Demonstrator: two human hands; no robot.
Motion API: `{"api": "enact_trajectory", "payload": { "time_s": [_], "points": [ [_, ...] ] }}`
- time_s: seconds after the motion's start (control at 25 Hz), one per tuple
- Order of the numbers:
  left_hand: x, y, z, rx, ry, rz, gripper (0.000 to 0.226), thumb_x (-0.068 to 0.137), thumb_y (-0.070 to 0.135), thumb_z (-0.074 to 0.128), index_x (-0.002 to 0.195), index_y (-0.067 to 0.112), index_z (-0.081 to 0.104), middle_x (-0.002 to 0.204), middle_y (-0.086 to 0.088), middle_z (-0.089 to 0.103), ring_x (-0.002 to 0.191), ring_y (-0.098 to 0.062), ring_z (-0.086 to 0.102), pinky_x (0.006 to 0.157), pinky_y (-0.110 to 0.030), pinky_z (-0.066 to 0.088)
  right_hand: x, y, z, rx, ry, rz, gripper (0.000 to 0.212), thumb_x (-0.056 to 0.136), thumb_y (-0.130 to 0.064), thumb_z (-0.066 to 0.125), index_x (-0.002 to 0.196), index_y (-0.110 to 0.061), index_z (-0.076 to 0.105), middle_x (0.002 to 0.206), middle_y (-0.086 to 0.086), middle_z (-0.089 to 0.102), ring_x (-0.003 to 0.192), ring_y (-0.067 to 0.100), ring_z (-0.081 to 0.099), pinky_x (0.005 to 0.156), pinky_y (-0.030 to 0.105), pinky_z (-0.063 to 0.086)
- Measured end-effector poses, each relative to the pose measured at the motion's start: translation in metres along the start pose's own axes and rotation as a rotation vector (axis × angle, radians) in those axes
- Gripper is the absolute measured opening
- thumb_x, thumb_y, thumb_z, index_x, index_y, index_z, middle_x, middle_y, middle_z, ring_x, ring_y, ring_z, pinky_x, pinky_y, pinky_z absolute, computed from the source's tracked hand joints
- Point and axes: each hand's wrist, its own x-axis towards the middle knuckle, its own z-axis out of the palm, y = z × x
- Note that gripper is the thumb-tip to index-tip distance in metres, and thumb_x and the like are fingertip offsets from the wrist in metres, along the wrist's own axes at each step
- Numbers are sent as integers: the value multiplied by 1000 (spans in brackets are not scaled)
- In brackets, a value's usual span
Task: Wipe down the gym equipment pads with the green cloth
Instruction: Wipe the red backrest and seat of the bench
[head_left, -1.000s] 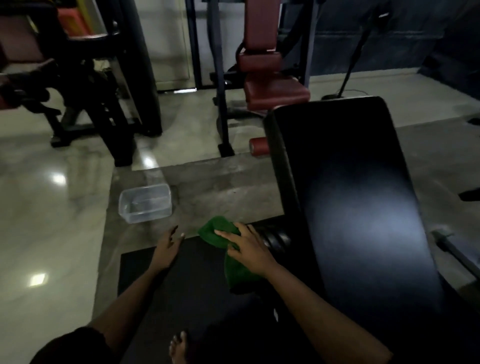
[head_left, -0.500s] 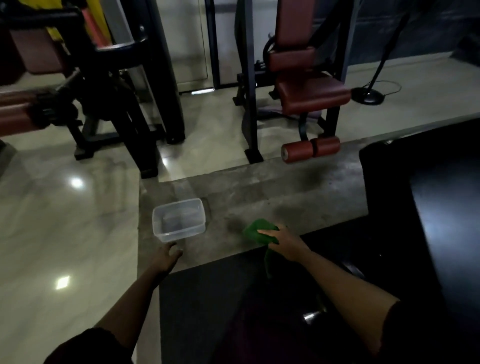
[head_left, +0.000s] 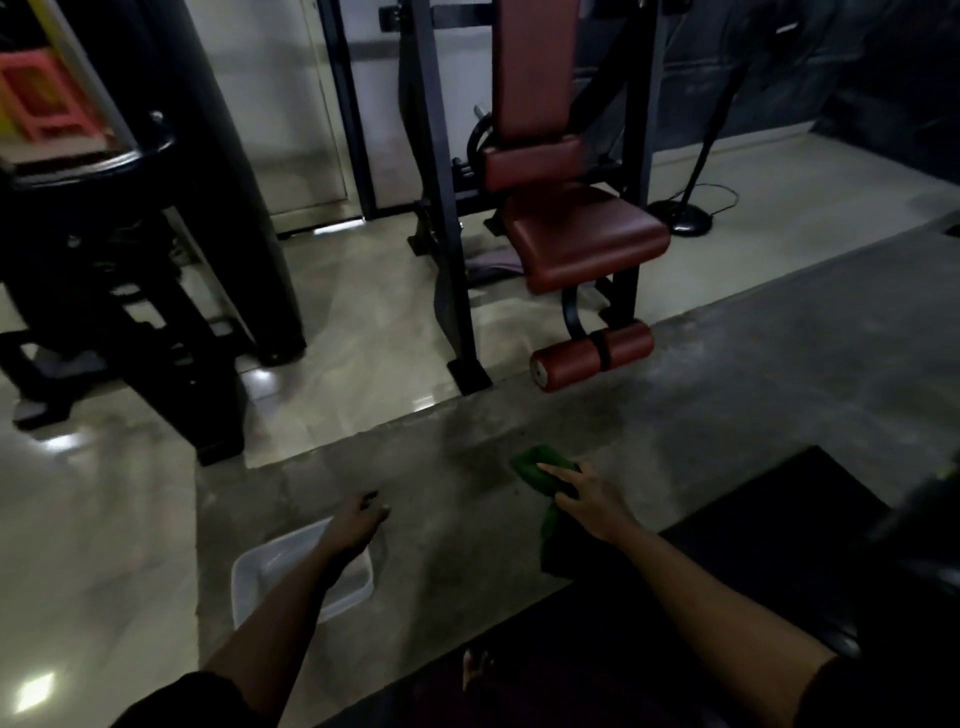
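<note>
From the head camera, the right hand (head_left: 587, 491) squeezes the green cloth (head_left: 540, 467) tight, its grip clenched around it, ready to wipe. The cloth hangs over the grey floor (head_left: 727, 415). The left hand (head_left: 358, 519) is loose and holds nothing, above a clear plastic tub (head_left: 270, 577). The red seat pad (head_left: 582, 234) waits ahead.

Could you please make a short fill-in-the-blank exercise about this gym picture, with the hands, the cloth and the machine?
1. The green cloth is held in the person's ____ hand.
2. The left hand is above a clear plastic ____ on the floor.
3. The seat pad of the machine ahead is dark ____ in colour.
4. Below that seat, the roller pads have the shape of a ____.

Missing words: right; container; red; cylinder
</note>
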Motion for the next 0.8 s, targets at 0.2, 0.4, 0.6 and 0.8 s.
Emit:
{"api": "enact_trajectory", "payload": {
  "time_s": [0.2,0.4,0.6,0.8],
  "points": [
    [115,87,-8,4,-68,89,47,93,23,51,136,9,39,142,-18,41,126,-32,45,100,-35,39,108,-6,-56,-39,67,15,49,90,-22,53,137,-32,41,138,12,36,123,30,39,103,31,34],
    [249,189,-20,37,-85,216,46,94,25,49,137,12,39,144,-17,39,130,-28,41,101,-34,36,236,0,-115,-58,180,14,49,90,-23,54,136,-35,41,136,8,38,122,25,39,104,32,33],
    [389,324,-50,39,-118,305,48,94,26,49,139,13,38,145,-13,38,131,-28,41,97,-32,36,376,-13,-197,-18,306,71,50,91,-22,53,138,-34,38,139,10,35,128,27,35,107,34,29],
    [487,470,-72,-49,-168,471,43,95,20,47,137,11,39,137,-6,46,128,-23,43,95,-27,35,495,-29,-292,-14,460,45,53,91,-19,53,139,-32,35,137,11,38,125,29,36,105,33,29]
  ]
}}
